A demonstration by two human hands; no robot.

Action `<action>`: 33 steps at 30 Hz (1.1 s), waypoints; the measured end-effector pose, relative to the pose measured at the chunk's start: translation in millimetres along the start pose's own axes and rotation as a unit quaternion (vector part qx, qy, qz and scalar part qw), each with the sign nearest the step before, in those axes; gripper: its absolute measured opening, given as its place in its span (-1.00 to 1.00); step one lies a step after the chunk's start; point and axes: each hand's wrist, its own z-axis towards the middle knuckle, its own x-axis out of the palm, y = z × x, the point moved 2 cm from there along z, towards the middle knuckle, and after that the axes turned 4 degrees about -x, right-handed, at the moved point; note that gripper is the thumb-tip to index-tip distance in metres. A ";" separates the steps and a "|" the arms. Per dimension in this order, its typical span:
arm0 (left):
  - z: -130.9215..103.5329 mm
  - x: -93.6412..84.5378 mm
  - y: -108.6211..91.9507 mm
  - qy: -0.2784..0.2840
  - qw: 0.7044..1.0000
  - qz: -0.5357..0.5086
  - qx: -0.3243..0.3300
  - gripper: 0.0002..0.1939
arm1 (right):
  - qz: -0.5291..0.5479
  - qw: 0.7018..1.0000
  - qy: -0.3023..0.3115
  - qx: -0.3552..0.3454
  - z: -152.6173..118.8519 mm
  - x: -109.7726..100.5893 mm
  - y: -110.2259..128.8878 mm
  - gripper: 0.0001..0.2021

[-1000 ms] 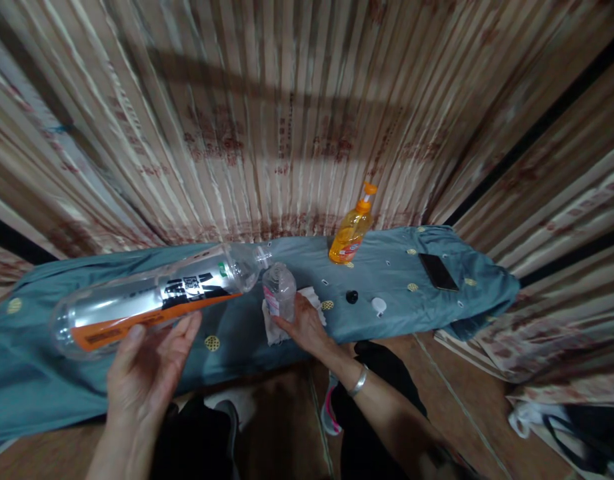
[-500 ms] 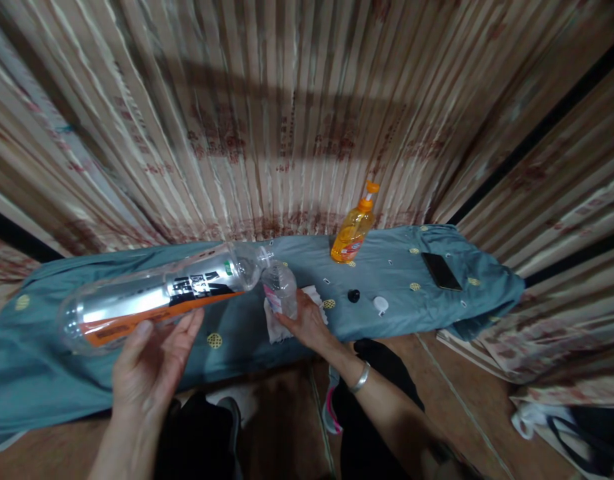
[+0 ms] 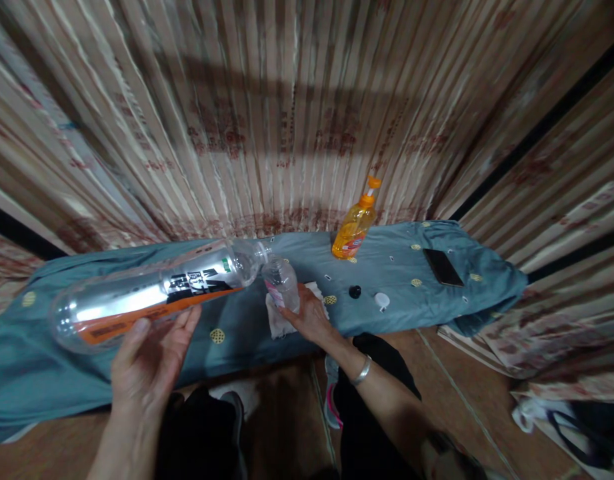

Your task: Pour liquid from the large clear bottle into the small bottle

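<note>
My left hand [image 3: 154, 357] is closed around a large clear plastic bottle [image 3: 137, 303] with a silver, black and orange label. The bottle lies nearly level, its uncapped neck pointing right. My right hand [image 3: 309, 313] grips a small clear plastic bottle [image 3: 283, 283] with a pinkish label. Its mouth is right by the large bottle's neck; whether the two touch I cannot tell. Under the small bottle, a white cloth [image 3: 277, 323] lies on the bench, partly hidden by the hand.
A teal patterned cover [image 3: 247, 347] drapes the long bench. On it stand an orange pump bottle [image 3: 354, 230], a black cap [image 3: 355, 291], a white cap [image 3: 382, 300] and a dark phone [image 3: 443, 267]. Patterned curtains [image 3: 287, 120] hang behind and at the sides.
The large bottle has shifted slightly left, and its neck sits a little farther from the small bottle's mouth. Both hands keep their hold.
</note>
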 end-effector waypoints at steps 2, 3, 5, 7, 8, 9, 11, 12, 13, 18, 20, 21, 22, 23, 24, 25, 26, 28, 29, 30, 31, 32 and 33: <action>0.3 -0.6 -0.8 0.007 1.000 -0.002 0.003 -0.50 | -0.002 1.000 0.001 0.003 0.7 -0.2 1.5 -0.53; 0.6 -1.0 -1.2 0.009 1.000 -0.003 0.003 -0.51 | -0.003 1.000 0.001 0.004 1.1 -0.1 2.2 -0.53; 0.8 -2.0 -2.0 0.008 1.000 -0.007 0.004 -0.51 | -0.003 1.000 0.004 0.006 1.7 0.6 3.2 -0.52; 0.6 -2.8 -3.0 0.001 1.000 -0.009 0.002 -0.49 | -0.001 1.000 0.008 0.007 2.3 1.8 3.5 -0.52; 0.3 -3.0 -3.6 -0.003 1.000 -0.009 0.002 -0.48 | 0.001 1.000 0.009 0.007 2.6 2.3 3.5 -0.52; -0.2 -3.2 -4.3 -0.007 1.000 -0.008 0.003 -0.47 | 0.003 1.000 0.011 0.008 2.8 2.8 3.6 -0.51; -1.0 -3.6 -5.4 -0.014 1.000 -0.004 0.005 -0.45 | 0.008 1.000 0.013 0.009 3.1 3.2 4.2 -0.51; -1.2 -4.0 -5.7 -0.016 1.000 -0.001 0.004 -0.45 | 0.012 1.000 0.015 0.008 3.2 3.1 4.9 -0.51; -1.2 -4.6 -5.8 -0.015 1.000 0.002 0.004 -0.46 | 0.016 1.000 0.018 0.006 3.2 2.8 5.9 -0.51; 1.7 -8.8 -4.4 0.010 1.000 0.015 0.018 -0.52 | 0.029 0.999 0.034 0.017 3.3 0.1 12.0 -0.50; 2.5 -9.6 -3.8 0.015 1.000 0.015 0.021 -0.54 | 0.029 0.998 0.041 0.034 3.3 -0.5 13.1 -0.49; 2.5 -9.6 -3.7 0.016 1.000 0.017 0.021 -0.55 | 0.029 0.998 0.044 0.042 3.2 -0.7 13.4 -0.48; 2.4 -9.3 -3.8 0.017 0.999 0.021 0.022 -0.56 | 0.030 0.997 0.045 0.048 3.1 -0.8 13.4 -0.48; 2.0 -8.7 -4.0 0.019 0.999 0.026 0.023 -0.56 | 0.031 0.997 0.046 0.052 2.9 -0.8 13.2 -0.48; 1.6 -8.1 -4.4 0.023 0.999 0.030 0.025 -0.55 | 0.034 0.997 0.046 0.052 2.7 -0.7 13.0 -0.48; 1.2 -7.5 -4.7 0.027 0.999 0.034 0.027 -0.53 | 0.037 0.997 0.047 0.051 2.6 -0.7 12.8 -0.49; 0.9 -7.1 -5.1 0.030 0.998 0.037 0.029 -0.50 | 0.040 0.997 0.047 0.048 2.4 -0.6 12.5 -0.49; 0.7 -7.4 -5.4 0.036 0.998 0.043 0.033 -0.49 | 0.042 0.997 0.047 0.046 2.1 -0.8 12.1 -0.50; 0.9 -8.0 -5.3 0.036 0.998 0.047 0.033 -0.52 | 0.042 0.997 0.047 0.048 2.0 -1.1 12.0 -0.50; 1.1 -8.8 -5.0 0.036 0.998 0.051 0.033 -0.56 | 0.042 0.997 0.047 0.052 1.9 -1.4 12.1 -0.50; 1.3 -9.7 -4.7 0.036 0.997 0.054 0.033 -0.61 | 0.042 0.996 0.048 0.057 1.7 -1.8 12.2 -0.50; 1.3 -10.5 -4.2 0.035 0.997 0.055 0.031 -0.65 | 0.043 0.996 0.049 0.062 1.5 -2.3 12.5 -0.51; 1.2 -11.0 -3.8 0.034 0.997 0.055 0.030 -0.68 | 0.046 0.995 0.051 0.067 1.3 -2.7 12.9 -0.52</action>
